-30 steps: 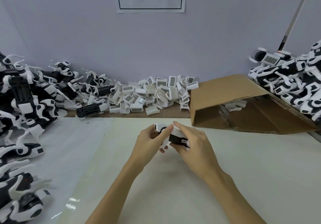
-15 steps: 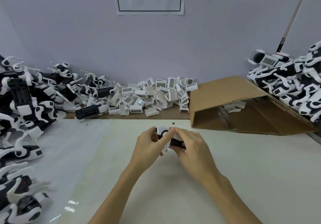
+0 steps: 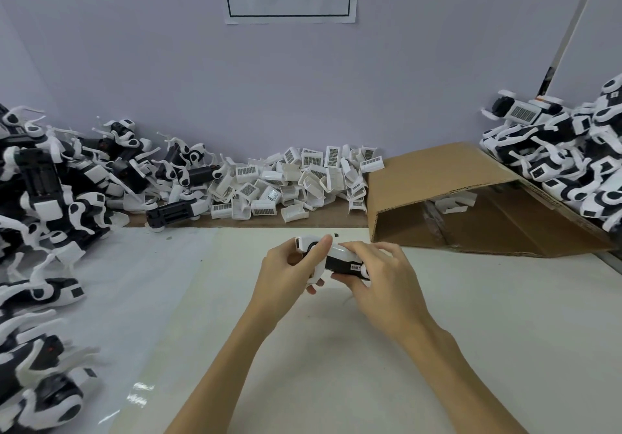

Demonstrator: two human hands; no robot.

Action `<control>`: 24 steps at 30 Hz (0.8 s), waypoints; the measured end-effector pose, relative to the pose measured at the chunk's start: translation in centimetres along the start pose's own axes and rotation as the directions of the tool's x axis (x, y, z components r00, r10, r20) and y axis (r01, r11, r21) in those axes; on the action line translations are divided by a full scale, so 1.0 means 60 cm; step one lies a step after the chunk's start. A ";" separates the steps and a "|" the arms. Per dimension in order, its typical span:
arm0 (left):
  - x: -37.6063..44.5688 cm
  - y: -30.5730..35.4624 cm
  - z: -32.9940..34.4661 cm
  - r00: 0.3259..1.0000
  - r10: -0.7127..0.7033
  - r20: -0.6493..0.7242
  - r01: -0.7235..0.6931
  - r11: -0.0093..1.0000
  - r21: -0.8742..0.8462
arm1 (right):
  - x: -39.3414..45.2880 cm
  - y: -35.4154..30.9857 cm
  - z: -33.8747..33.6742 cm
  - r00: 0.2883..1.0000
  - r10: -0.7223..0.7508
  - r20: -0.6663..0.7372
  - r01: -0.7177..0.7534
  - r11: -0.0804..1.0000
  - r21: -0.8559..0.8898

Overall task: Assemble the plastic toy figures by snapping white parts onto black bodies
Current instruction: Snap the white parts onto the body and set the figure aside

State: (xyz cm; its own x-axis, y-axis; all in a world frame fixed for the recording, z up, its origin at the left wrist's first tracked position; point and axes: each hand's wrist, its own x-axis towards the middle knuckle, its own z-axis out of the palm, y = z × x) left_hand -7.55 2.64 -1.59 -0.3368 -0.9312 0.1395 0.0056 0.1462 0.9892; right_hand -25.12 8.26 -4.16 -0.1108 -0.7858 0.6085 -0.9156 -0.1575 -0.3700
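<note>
White table [image 3: 471, 349] against a grey wall [image 3: 134, 63]; toy piles left and right, cardboard box [image 3: 454, 191] on its side.
My left hand [image 3: 286, 272] and right hand [image 3: 380, 282] both grip one black-and-white toy figure [image 3: 336, 260] above table centre; loose white parts [image 3: 296, 181] heaped along the wall.

Two bare forearms, no sleeves anywhere in view. Left forearm [image 3: 215, 363] slim, coming in from the near edge; right forearm [image 3: 447, 369] a little broader where seen. No watch, band or bracelet at either wrist. Left hand [image 3: 286, 275] ungloved, thumb nail short and plain. Right hand [image 3: 387, 285] ungloved too, knuckles and tendons showing faintly across its back. No rings on any finger seen.
</note>
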 end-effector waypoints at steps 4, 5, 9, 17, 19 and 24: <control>-0.002 0.000 0.001 1.000 0.019 0.002 -0.019 1.000 0.009 | 0.001 -0.008 -0.004 0.999 -0.040 -0.022 0.040 0.999 0.016; -0.002 -0.001 0.002 1.000 0.028 0.001 -0.028 0.999 0.018 | 0.000 -0.012 -0.003 0.997 -0.074 0.001 0.074 0.997 0.032; -0.005 -0.006 0.008 0.998 0.061 0.026 -0.063 0.994 0.094 | -0.006 -0.032 0.008 0.994 -0.096 -0.048 0.099 0.992 0.073; -0.007 -0.006 0.011 0.991 0.122 0.047 -0.127 0.985 0.120 | -0.001 -0.019 -0.002 0.998 -0.064 0.009 0.062 0.984 0.167; -0.008 -0.003 0.005 0.986 0.162 0.034 -0.166 0.971 0.170 | -0.002 -0.009 -0.014 0.968 0.002 0.250 -0.115 0.891 0.439; -0.004 0.009 -0.041 0.897 0.236 0.374 -0.335 0.914 0.227 | 0.014 0.011 -0.052 0.873 0.052 0.486 -0.404 0.634 0.659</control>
State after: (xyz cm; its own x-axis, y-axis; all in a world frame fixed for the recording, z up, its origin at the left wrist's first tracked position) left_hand -5.14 2.11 -0.97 -0.6533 -0.6755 0.3419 -0.0961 0.5219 0.8476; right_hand -27.04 9.37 -1.72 0.0435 -0.9843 0.1708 -0.2813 -0.1761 -0.9433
